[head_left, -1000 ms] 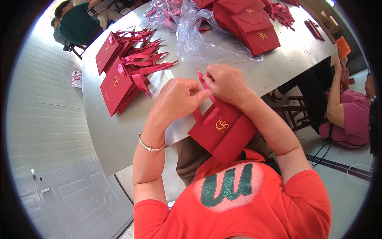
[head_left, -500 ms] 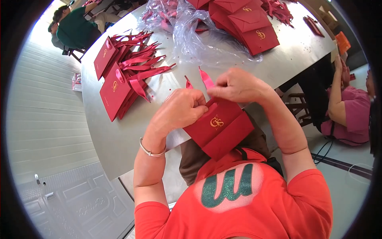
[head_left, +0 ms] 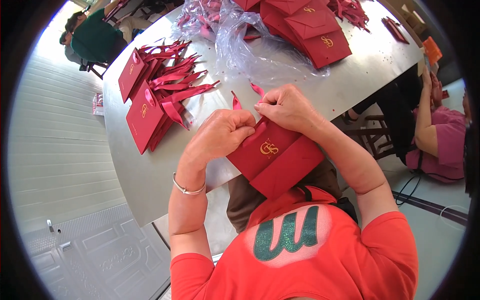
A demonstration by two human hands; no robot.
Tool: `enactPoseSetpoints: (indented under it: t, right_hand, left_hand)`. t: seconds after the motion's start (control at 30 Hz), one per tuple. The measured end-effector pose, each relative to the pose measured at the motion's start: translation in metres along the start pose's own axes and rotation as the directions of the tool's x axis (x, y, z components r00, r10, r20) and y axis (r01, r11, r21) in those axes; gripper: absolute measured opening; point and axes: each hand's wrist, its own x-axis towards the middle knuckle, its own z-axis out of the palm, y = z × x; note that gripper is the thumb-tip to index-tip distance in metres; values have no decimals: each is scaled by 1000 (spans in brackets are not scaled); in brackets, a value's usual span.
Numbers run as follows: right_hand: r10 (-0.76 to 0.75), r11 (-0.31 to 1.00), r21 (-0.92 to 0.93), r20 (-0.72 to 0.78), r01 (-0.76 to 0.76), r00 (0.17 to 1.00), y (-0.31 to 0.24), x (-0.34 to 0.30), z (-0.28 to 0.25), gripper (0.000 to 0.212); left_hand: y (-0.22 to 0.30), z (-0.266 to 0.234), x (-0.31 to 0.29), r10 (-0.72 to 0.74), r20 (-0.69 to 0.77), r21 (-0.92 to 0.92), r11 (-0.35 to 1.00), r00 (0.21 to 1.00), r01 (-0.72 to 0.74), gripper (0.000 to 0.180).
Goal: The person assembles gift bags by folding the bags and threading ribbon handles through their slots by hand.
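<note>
A flat red paper bag [head_left: 276, 159] with a gold emblem lies over the near edge of the grey table [head_left: 165, 165], against my body. My left hand [head_left: 222, 132] pinches its top edge and a red ribbon [head_left: 235, 101] that sticks up beside my fingers. My right hand [head_left: 286, 107] grips the same top edge just to the right, with a second ribbon end [head_left: 257, 89] poking out above it. Both hands are closed on the bag and its ribbon handle.
A pile of red bags with ribbons [head_left: 155, 95] lies to the left. Clear plastic wrapping [head_left: 250, 45] and stacked red bags [head_left: 310, 30] sit farther back. A person in pink [head_left: 440, 135] sits at the right, a person in green [head_left: 95, 37] at the far left.
The bag has shifted slightly toward me and lies flatter. My hands have closed together at its top edge, and the ribbon ends now stick up shorter between them.
</note>
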Motion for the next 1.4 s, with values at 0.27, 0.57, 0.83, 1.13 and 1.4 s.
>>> enactPoseSetpoints:
  t: [0.27,0.57,0.83,1.13,1.4]
  right_hand:
    - [-196,980,-8,-136,197,971,5,7,8,22]
    - [-300,954,-186,-527,237,795,19,6,-56,12]
    - [-498,846,-456,-485,278,719,65,37,-83,10]
    - [-139,735,-678,-186,-25,973,15,144,-32,23]
    - [-259,662,-748,-181,38,949,9,131,-31,22]
  left_hand:
    - [1,-9,-4,88,-80,85,993,993,-81,7]
    - [-16,-13,8,236,-580,523,842,780,134,13]
    - [-22,7,26,402,-553,569,822,730,-21,18]
    - [-27,11,26,374,-544,585,811,751,20,25]
    - [-37,-10,23,421,-649,559,829,634,22,15]
